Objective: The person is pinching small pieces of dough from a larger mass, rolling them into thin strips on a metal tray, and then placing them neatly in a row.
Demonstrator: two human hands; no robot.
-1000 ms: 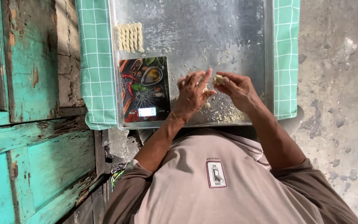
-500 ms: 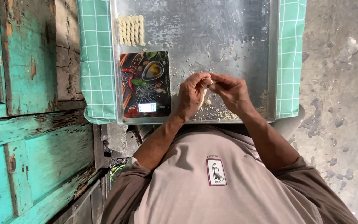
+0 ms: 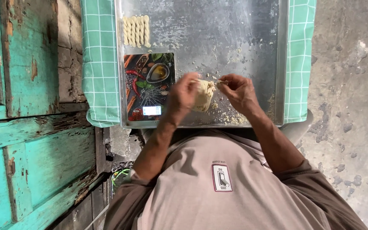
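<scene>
Grip: left hand (image 3: 183,97) closed around a pale dough lump (image 3: 204,95); right hand (image 3: 238,91) pinches a thin bit at its top.
Place: above the metal tray (image 3: 235,34), near its front edge.
Done: a row of twisted dough sticks (image 3: 136,30) at the tray's far-left corner.
Left: most of the lump, loose crumbs (image 3: 231,117).
Nearby: kitchen scale (image 3: 148,85) beside the left hand; green checked cloth (image 3: 100,64) beneath.

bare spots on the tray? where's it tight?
Free: the metal tray from the twisted dough sticks across to its right rim. Crowded: near edge, where left hand and right hand work the dough lump beside the kitchen scale.
</scene>
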